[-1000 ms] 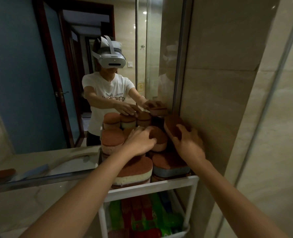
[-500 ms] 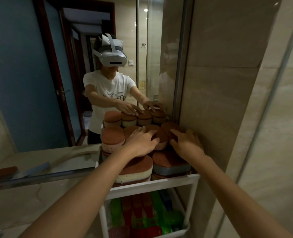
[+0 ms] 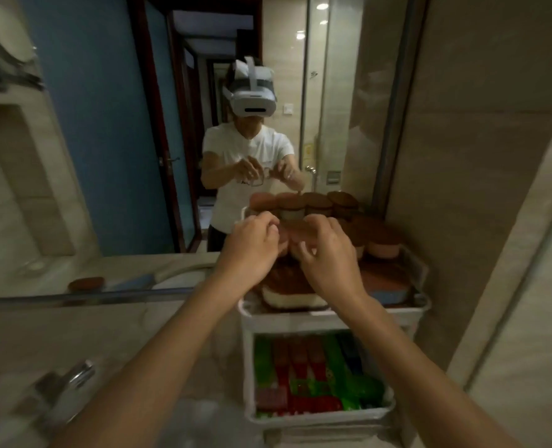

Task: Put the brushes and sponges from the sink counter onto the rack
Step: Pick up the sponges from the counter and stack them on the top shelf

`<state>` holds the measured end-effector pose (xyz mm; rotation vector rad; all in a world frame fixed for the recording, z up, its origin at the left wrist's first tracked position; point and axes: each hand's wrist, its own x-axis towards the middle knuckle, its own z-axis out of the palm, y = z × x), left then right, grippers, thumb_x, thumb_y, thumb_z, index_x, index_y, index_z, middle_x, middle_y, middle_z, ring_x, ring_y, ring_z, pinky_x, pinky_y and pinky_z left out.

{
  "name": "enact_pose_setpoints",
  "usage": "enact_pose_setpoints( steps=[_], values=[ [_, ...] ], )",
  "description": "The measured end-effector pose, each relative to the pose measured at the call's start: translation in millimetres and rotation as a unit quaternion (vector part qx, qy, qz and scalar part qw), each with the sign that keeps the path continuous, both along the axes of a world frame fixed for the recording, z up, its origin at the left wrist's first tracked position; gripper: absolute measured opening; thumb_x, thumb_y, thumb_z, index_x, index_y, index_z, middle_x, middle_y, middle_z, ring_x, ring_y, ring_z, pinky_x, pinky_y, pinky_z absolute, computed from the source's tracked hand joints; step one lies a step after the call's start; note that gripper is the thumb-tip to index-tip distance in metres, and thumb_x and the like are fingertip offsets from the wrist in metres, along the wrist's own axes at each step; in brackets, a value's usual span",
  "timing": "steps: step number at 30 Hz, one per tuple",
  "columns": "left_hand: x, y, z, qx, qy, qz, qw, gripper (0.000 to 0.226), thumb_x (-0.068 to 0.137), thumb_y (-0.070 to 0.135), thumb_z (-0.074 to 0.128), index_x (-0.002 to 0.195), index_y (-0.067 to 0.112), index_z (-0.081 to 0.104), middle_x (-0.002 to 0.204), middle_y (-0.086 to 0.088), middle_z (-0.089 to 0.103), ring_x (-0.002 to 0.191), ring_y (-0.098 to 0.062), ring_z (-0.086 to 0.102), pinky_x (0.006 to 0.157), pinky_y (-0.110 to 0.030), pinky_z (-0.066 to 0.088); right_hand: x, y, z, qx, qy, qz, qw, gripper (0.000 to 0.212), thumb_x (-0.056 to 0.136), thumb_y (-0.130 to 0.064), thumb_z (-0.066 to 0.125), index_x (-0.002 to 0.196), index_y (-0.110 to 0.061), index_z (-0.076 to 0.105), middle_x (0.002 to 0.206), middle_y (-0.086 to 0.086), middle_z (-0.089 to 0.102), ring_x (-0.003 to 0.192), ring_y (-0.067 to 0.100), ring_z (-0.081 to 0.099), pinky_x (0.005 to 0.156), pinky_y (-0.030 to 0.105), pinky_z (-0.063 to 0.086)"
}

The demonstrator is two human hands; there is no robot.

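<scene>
Several brown-topped sponges are piled on the top shelf of the white rack, against the tiled wall. My left hand and my right hand hover close together just above the front of the pile. Their fingers are loosely curled and hold nothing. A cream sponge lies at the shelf's front edge below my hands. The lower shelf holds several red, green and blue brushes. One more brown sponge shows at the left in the mirror, on the reflected counter.
The stone sink counter runs left of the rack, with a chrome tap at the bottom left. A mirror fills the back wall. A tiled wall stands close on the right.
Both hands have lifted off the sponges on the top shelf and drawn back together above the pile's front. The sponge under my right hand now rests on the pile.
</scene>
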<state>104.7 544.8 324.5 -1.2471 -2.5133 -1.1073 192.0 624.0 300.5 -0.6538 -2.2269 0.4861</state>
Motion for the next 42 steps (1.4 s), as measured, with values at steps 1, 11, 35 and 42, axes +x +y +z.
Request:
enact_pose_setpoints(
  steps=[1, 11, 35, 42],
  values=[
    [-6, -21, -5, 0.014, -0.013, 0.027, 0.999, 0.033, 0.1, 0.018, 0.035, 0.121, 0.012, 0.059, 0.122, -0.01, 0.062, 0.113, -0.025, 0.055, 0.088, -0.03, 0.041, -8, -20, -5, -0.006, 0.011, 0.022, 1.0, 0.038, 0.09, -0.012, 0.051, 0.128, -0.01, 0.048, 0.125, 0.011, 0.053, 0.114, 0.027, 0.053, 0.091, 0.034, 0.043],
    [-79, -262, -120, 0.042, -0.199, 0.26, 0.944, 0.039, 0.096, 0.01, 0.038, 0.135, 0.013, 0.041, 0.127, -0.013, 0.059, 0.114, -0.031, 0.056, 0.089, -0.033, 0.041, -111, -243, -114, -0.18, -0.082, 0.207, 0.958, 0.039, 0.089, -0.008, 0.05, 0.128, -0.008, 0.048, 0.126, 0.008, 0.057, 0.119, 0.021, 0.052, 0.096, 0.025, 0.037],
    [-263, -530, -315, -0.392, -0.226, 0.09, 0.887, 0.08, 0.089, 0.013, 0.058, 0.152, 0.02, 0.008, 0.161, 0.001, 0.004, 0.149, -0.018, 0.004, 0.121, -0.039, 0.016, -320, -462, -296, -0.059, -0.502, 0.297, 0.81, 0.074, 0.093, -0.007, 0.044, 0.151, -0.025, 0.003, 0.161, 0.001, -0.008, 0.147, 0.034, 0.002, 0.117, 0.05, 0.025],
    [-275, -528, -337, -0.447, -0.154, 0.096, 0.876, 0.078, 0.086, 0.009, 0.059, 0.15, 0.017, 0.016, 0.156, -0.004, 0.019, 0.144, -0.024, 0.017, 0.115, -0.04, 0.025, -339, -460, -305, 0.001, -0.534, 0.3, 0.79, 0.069, 0.093, -0.009, 0.045, 0.15, -0.023, 0.01, 0.161, 0.003, 0.002, 0.147, 0.033, 0.003, 0.116, 0.05, 0.023]
  ],
)
